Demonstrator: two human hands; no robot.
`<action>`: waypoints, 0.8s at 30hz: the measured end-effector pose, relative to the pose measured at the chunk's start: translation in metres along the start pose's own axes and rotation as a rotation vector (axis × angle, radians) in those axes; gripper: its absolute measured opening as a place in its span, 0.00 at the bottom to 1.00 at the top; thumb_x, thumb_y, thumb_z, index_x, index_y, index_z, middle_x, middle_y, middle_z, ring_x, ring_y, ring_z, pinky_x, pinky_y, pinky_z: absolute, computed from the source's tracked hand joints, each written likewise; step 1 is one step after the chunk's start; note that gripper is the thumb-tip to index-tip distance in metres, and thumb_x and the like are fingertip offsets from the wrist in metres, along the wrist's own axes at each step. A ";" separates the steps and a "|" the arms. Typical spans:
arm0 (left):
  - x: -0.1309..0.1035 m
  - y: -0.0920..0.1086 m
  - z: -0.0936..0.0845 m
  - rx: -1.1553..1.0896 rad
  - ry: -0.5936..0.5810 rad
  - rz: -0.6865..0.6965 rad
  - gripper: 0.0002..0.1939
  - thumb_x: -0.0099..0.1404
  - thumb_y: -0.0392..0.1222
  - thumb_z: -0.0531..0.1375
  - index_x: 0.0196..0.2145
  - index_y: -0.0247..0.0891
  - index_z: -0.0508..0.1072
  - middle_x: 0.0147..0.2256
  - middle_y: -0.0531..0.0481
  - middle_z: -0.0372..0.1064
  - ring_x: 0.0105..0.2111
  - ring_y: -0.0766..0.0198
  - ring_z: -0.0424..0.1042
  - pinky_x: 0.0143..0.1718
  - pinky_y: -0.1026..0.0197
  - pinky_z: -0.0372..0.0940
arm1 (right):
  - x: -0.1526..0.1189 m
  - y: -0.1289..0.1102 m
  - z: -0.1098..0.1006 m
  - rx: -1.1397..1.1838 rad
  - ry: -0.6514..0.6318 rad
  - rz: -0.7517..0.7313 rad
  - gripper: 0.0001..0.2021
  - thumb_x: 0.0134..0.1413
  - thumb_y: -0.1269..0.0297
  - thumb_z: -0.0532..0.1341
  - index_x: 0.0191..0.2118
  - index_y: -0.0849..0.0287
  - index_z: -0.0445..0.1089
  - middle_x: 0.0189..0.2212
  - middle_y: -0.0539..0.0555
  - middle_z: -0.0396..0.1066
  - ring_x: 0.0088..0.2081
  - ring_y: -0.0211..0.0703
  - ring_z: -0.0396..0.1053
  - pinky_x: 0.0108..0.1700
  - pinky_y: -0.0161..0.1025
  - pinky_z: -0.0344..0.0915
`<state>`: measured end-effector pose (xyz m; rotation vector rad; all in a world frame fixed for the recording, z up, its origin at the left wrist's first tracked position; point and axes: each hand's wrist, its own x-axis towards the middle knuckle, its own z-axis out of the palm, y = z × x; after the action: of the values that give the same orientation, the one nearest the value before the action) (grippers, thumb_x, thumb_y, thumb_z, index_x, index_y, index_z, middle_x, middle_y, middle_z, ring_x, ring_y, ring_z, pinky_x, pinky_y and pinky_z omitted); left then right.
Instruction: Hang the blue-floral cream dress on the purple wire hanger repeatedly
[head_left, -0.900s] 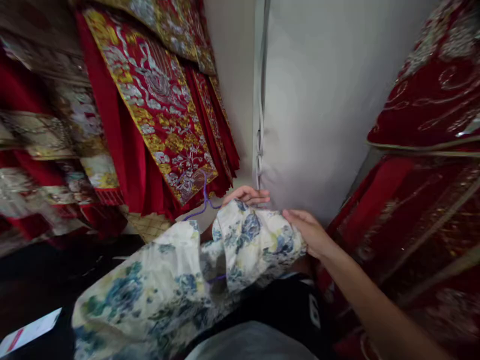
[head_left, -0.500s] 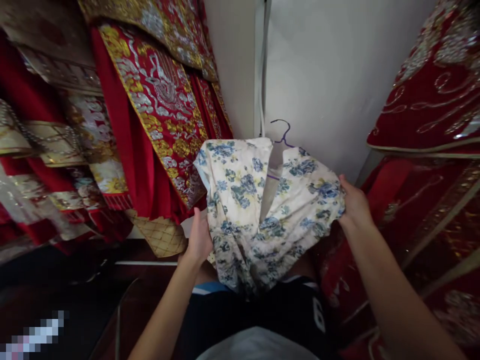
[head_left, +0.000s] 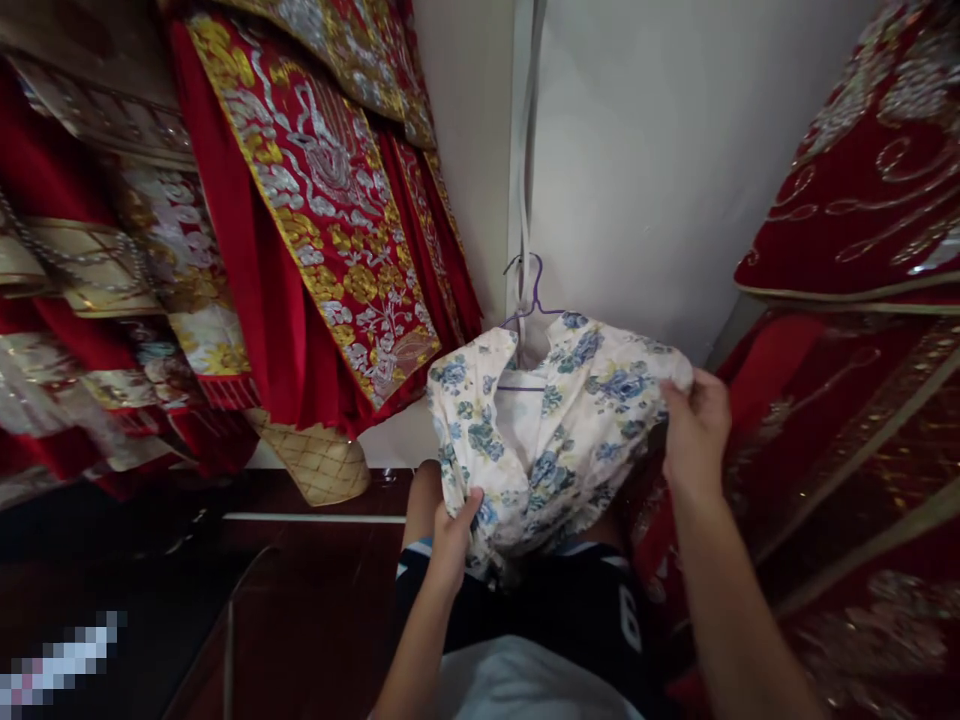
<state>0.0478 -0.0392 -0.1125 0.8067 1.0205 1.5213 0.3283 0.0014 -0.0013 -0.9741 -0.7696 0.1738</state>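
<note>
A white garment with blue flowers (head_left: 592,400) is spread over my lap, its open neckline facing up. A purple hanger (head_left: 537,300) sits inside it, with the hook sticking out above the neckline and a bar visible across the opening. My left hand (head_left: 454,540) pinches the garment's lower left side, thumb on top of the cloth. At the right shoulder, my right hand (head_left: 696,425) grips the sleeve edge between thumb and fingers.
Red robes with gold and silver embroidery (head_left: 330,190) hang on the left. More red beaded garments (head_left: 870,200) hang on the right. Ahead is a pale wall (head_left: 645,160) with a white cord (head_left: 527,170) running down it. A tan quilted piece (head_left: 319,460) hangs low at left.
My left hand has moved right and lower on the garment. The hanger has shifted left and shows both shoulders at the neckline. The garment's left part has moved right and down.
</note>
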 end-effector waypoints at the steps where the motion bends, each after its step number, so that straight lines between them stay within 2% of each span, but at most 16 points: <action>1: -0.004 -0.006 0.005 0.000 0.015 -0.007 0.29 0.53 0.51 0.71 0.50 0.36 0.76 0.51 0.40 0.75 0.55 0.47 0.72 0.58 0.51 0.66 | -0.013 0.004 -0.006 -0.062 0.090 -0.078 0.22 0.46 0.57 0.68 0.48 0.57 0.70 0.49 0.57 0.71 0.50 0.48 0.69 0.56 0.48 0.64; 2: -0.008 -0.010 0.009 0.002 0.030 -0.010 0.29 0.53 0.51 0.71 0.50 0.36 0.76 0.51 0.41 0.75 0.56 0.48 0.71 0.59 0.51 0.65 | -0.028 0.008 -0.010 -0.110 0.148 -0.100 0.22 0.48 0.57 0.67 0.49 0.58 0.69 0.51 0.58 0.69 0.51 0.48 0.68 0.56 0.47 0.63; 3: -0.011 -0.013 0.013 0.011 0.036 -0.009 0.28 0.53 0.51 0.71 0.50 0.36 0.76 0.52 0.41 0.75 0.56 0.48 0.71 0.60 0.51 0.64 | -0.044 0.012 -0.012 -0.132 0.137 -0.061 0.20 0.50 0.55 0.65 0.48 0.58 0.69 0.49 0.58 0.70 0.50 0.48 0.69 0.54 0.46 0.64; 4: -0.014 -0.013 0.017 0.023 0.034 -0.006 0.28 0.53 0.51 0.71 0.50 0.35 0.76 0.52 0.40 0.75 0.57 0.48 0.70 0.60 0.51 0.63 | -0.060 0.016 -0.013 -0.139 0.025 0.043 0.17 0.52 0.54 0.64 0.44 0.58 0.69 0.43 0.57 0.72 0.45 0.47 0.70 0.49 0.45 0.66; 5: -0.017 -0.012 0.019 0.035 0.027 0.000 0.28 0.53 0.51 0.71 0.50 0.35 0.76 0.52 0.40 0.74 0.57 0.48 0.70 0.61 0.51 0.63 | -0.076 0.018 -0.011 -0.147 -0.192 0.180 0.15 0.54 0.51 0.62 0.40 0.58 0.70 0.37 0.56 0.73 0.39 0.47 0.71 0.44 0.43 0.67; 6: -0.019 -0.010 0.021 0.044 0.017 0.008 0.29 0.53 0.51 0.71 0.50 0.34 0.76 0.53 0.40 0.74 0.57 0.48 0.70 0.61 0.51 0.62 | -0.090 0.019 -0.008 -0.157 -0.479 0.311 0.16 0.55 0.48 0.60 0.37 0.58 0.70 0.33 0.55 0.73 0.35 0.46 0.71 0.39 0.42 0.67; 8: -0.023 -0.004 0.022 0.062 0.006 0.037 0.30 0.53 0.50 0.71 0.51 0.35 0.76 0.53 0.40 0.74 0.58 0.49 0.69 0.61 0.52 0.62 | -0.112 0.017 0.002 -0.163 -0.977 0.477 0.19 0.57 0.44 0.59 0.31 0.58 0.70 0.26 0.53 0.71 0.30 0.45 0.69 0.34 0.40 0.65; 9: -0.025 -0.001 0.021 0.072 0.011 0.058 0.30 0.54 0.50 0.71 0.52 0.35 0.75 0.53 0.40 0.74 0.57 0.49 0.70 0.61 0.52 0.62 | -0.119 0.015 0.008 -0.161 -1.123 0.509 0.21 0.57 0.43 0.58 0.30 0.58 0.70 0.24 0.52 0.70 0.29 0.44 0.68 0.33 0.39 0.65; 10: -0.027 0.002 0.020 0.082 0.022 0.072 0.30 0.54 0.50 0.71 0.52 0.35 0.75 0.53 0.40 0.74 0.57 0.49 0.70 0.60 0.52 0.63 | -0.123 0.013 0.013 -0.156 -1.185 0.523 0.23 0.57 0.41 0.58 0.28 0.58 0.69 0.23 0.51 0.70 0.28 0.43 0.67 0.33 0.39 0.64; 13: -0.030 0.006 0.015 0.098 0.046 0.086 0.29 0.55 0.50 0.70 0.52 0.35 0.75 0.52 0.39 0.74 0.55 0.49 0.72 0.59 0.51 0.65 | -0.127 0.007 0.021 -0.101 -1.106 0.580 0.27 0.55 0.36 0.56 0.26 0.58 0.66 0.20 0.49 0.66 0.25 0.40 0.64 0.32 0.38 0.62; 16: -0.033 0.006 0.012 0.090 0.019 0.077 0.30 0.55 0.51 0.70 0.52 0.34 0.75 0.52 0.39 0.74 0.55 0.49 0.72 0.58 0.53 0.66 | -0.123 0.008 0.019 -0.020 -1.050 0.657 0.27 0.52 0.35 0.56 0.26 0.58 0.64 0.19 0.48 0.65 0.22 0.37 0.62 0.28 0.36 0.59; 21: -0.038 0.005 0.016 0.030 0.006 -0.013 0.31 0.54 0.51 0.70 0.53 0.34 0.74 0.52 0.41 0.75 0.55 0.51 0.72 0.57 0.55 0.66 | -0.122 0.012 0.012 -0.044 -1.090 0.725 0.20 0.50 0.43 0.61 0.27 0.57 0.65 0.17 0.46 0.65 0.19 0.35 0.59 0.23 0.34 0.54; 24: -0.042 0.007 0.017 -0.002 0.039 -0.065 0.35 0.52 0.49 0.72 0.56 0.36 0.71 0.52 0.42 0.75 0.54 0.51 0.73 0.55 0.55 0.68 | -0.126 0.008 0.015 -0.023 -1.052 0.724 0.16 0.50 0.49 0.61 0.27 0.57 0.65 0.18 0.47 0.67 0.19 0.34 0.60 0.23 0.33 0.53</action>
<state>0.0678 -0.0776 -0.0978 0.7389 1.0640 1.4876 0.2281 -0.0421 -0.0668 -1.1329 -1.3243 1.3876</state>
